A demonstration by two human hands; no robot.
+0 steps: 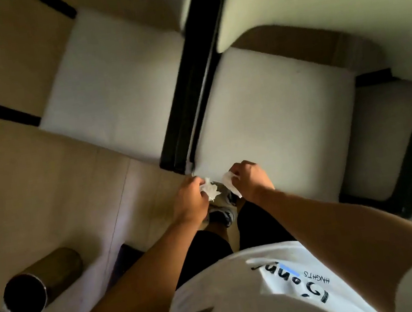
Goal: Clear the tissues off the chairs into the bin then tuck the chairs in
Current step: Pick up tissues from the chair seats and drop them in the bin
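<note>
Two crumpled tissues are held in front of the body, one (211, 191) clamped in the left hand (190, 202) and one (230, 183) clamped in the right hand (250, 182), each grip closed on its tissue above the front edge of the near chair (275, 124). Both visible seats, this one and the left chair (114, 89), show no tissue, so pickup appears complete. Remaining: drop both tissues into the bin (39, 285), standing on the floor to the left, then tuck the chairs in.
</note>
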